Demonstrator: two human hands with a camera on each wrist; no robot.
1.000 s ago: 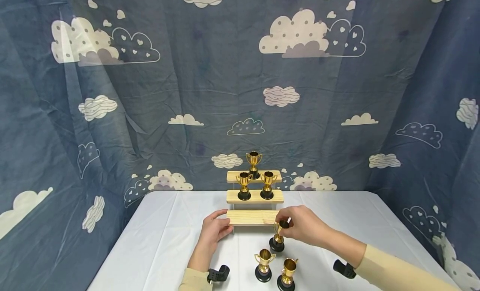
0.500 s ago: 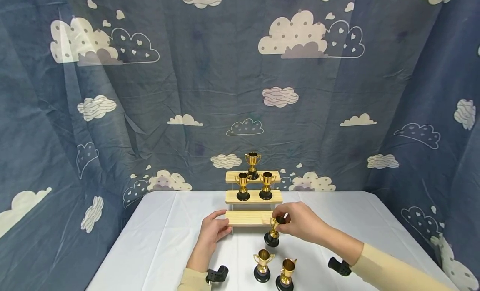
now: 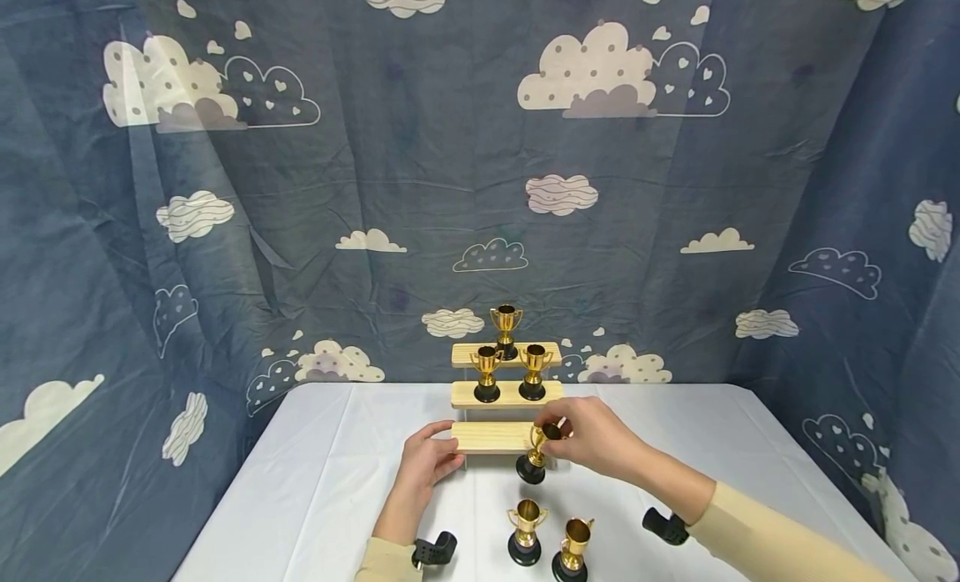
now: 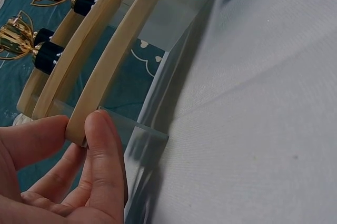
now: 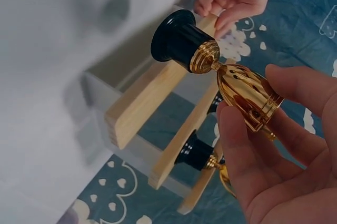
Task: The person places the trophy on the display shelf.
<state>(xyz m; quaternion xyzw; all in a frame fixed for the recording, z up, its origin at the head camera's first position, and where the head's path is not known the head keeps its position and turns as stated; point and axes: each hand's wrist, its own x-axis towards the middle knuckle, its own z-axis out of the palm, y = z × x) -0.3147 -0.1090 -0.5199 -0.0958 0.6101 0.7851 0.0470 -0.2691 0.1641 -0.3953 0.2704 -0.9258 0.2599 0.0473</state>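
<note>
Right hand (image 3: 592, 438) pinches tilted gold trophy cup (image 5: 204, 57), aloft just before bottom shelf (image 3: 491, 437). Left hand (image 3: 426, 460) pinches that shelf's left end. Seemingly done: rear trophy (image 3: 506, 319) on top shelf (image 3: 469, 355), trophy pair (image 3: 487, 365) on middle shelf (image 3: 509, 392). Remaining: held one, plus two trophies (image 3: 527, 519) standing on desk (image 3: 330, 482).

Cups (image 3: 527, 534): shiny gold, blk bases (image 3: 524, 551), insides dk in head view. Shelves (image 3: 491, 437): pale tan wood, faint streaks; supports (image 4: 181, 11) clear. Surface (image 3: 315, 465): plain wht, greyer in wrist views. Backdrop (image 3: 450, 148): dk grey-blue, more teal in wrist views, w/ off-wht hearts (image 3: 186, 9) & clouds (image 3: 600, 61), some w/ grey dots, some w/ wavy lines, some plain, others just wht outlines w/ dots or hearts inside. Sleeves (image 3: 780, 536): pale beige. Wrist cams (image 3: 435, 549): blk.
</note>
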